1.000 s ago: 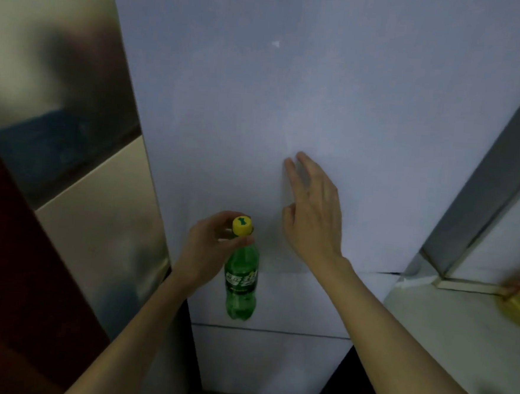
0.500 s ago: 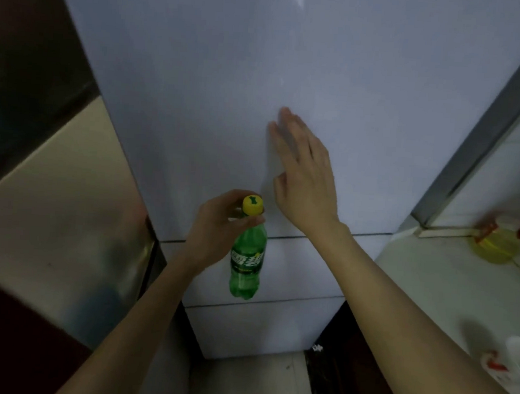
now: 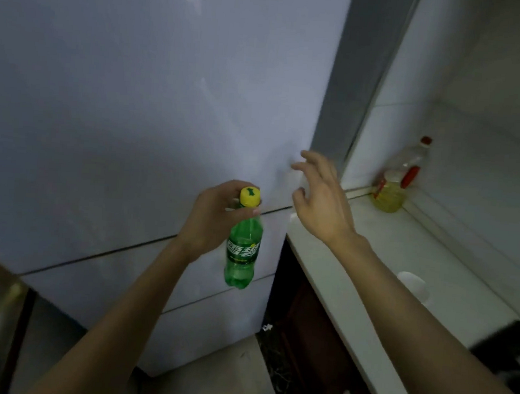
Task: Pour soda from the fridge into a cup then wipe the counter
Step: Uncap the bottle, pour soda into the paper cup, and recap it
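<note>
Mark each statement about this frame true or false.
1. The left hand grips the green soda bottle just below its cap. True.
2. The cap is red. False: it is yellow.
3. The fridge door stands open. False: it is closed.
4. A white cup sits on the counter. True.
5. The right hand holds the cup. False: it is empty, fingers spread.
</note>
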